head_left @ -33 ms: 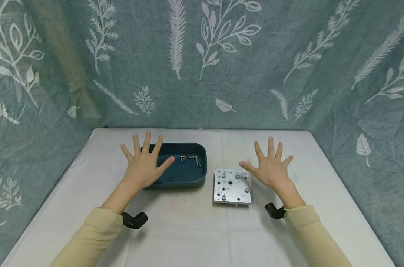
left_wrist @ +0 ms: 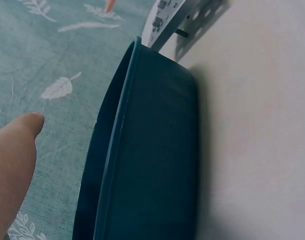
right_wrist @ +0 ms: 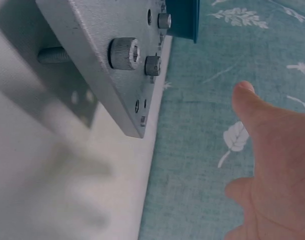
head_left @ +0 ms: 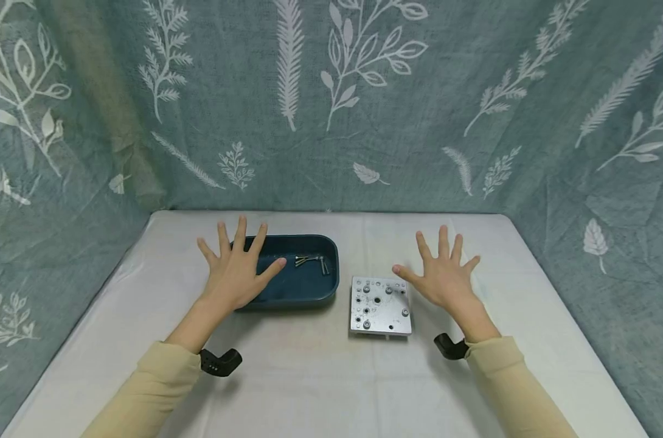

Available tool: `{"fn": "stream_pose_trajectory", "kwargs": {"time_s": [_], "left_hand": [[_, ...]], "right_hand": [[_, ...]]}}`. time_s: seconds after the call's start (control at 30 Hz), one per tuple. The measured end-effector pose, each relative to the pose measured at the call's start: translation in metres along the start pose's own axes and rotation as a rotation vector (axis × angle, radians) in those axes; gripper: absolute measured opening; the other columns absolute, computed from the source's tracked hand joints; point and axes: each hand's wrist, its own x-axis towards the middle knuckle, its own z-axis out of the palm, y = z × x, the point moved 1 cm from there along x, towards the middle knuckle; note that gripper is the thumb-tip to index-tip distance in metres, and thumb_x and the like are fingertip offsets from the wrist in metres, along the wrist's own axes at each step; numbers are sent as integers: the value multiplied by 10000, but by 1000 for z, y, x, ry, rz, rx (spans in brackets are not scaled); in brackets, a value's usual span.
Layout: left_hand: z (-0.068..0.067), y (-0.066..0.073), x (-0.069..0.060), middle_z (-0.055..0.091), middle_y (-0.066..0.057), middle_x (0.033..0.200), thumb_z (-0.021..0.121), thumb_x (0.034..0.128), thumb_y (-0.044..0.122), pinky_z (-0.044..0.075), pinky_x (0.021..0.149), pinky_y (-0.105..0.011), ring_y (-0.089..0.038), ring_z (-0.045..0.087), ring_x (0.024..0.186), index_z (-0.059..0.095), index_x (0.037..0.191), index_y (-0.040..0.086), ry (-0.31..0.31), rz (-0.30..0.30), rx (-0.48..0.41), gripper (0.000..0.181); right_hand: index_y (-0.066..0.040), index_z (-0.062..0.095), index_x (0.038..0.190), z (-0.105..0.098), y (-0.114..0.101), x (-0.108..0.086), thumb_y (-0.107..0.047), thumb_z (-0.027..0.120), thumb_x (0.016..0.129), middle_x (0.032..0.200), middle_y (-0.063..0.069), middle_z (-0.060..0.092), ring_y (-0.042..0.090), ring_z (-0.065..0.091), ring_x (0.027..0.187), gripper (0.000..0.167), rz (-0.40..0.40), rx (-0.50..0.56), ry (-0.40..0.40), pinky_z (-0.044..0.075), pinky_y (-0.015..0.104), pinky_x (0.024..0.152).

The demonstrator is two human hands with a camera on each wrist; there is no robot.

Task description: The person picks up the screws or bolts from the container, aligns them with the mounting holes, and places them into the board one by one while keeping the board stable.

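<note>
My left hand [head_left: 234,274], fingers spread wide, hovers over the left end of a dark teal tray [head_left: 293,293] and hides part of it. Several small metal pieces, probably screws [head_left: 304,260], lie inside the tray; their exact kind is too small to tell. Right of the tray is a silver metal plate [head_left: 383,310] with many holes and several socket-head screws [right_wrist: 125,53]. A threaded screw end [right_wrist: 53,55] pokes out beneath the plate, which stands off the cloth. Beside the plate's upper right corner, my right hand [head_left: 446,277] is held with fingers spread, touching nothing.
White cloth [head_left: 309,389] covers the table. Green leaf-patterned fabric [head_left: 331,164] hangs behind the table and along both sides. A black wrist mount [head_left: 221,363] sits on my left wrist and another black mount [head_left: 450,347] on my right.
</note>
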Motion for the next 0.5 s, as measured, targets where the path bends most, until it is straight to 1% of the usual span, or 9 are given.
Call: {"fn": "stream_pose_trajectory", "kwargs": {"time_s": [0.17, 0.3, 0.5], "left_hand": [[2, 2, 1, 30, -262, 1597, 339, 931, 741, -193, 949, -755, -526, -158, 1389, 195, 1588, 164, -7, 11, -4, 886], [4, 4, 3, -3, -241, 1604, 312, 923, 759, -206, 946, -748, -515, -161, 1392, 165, 1593, 179, -28, 14, -3, 898], [6, 7, 5, 20, -240, 1604, 317, 920, 762, -199, 950, -749, -518, -135, 1399, 156, 1594, 191, -25, 13, 3, 898]], "right_hand": [[-165, 152, 1592, 2, -1, -1, -785, 396, 881, 1582, 275, -108, 523, -185, 1382, 975, 0, -4, 13, -52, 841, 913], [-180, 141, 1594, 3, -2, -1, -796, 381, 876, 1583, 267, -117, 519, -188, 1383, 975, 10, -5, 8, -48, 840, 917], [-183, 134, 1594, 3, -2, -1, -809, 364, 869, 1579, 270, -129, 519, -196, 1379, 985, 19, 1, 6, -54, 841, 913]]}}
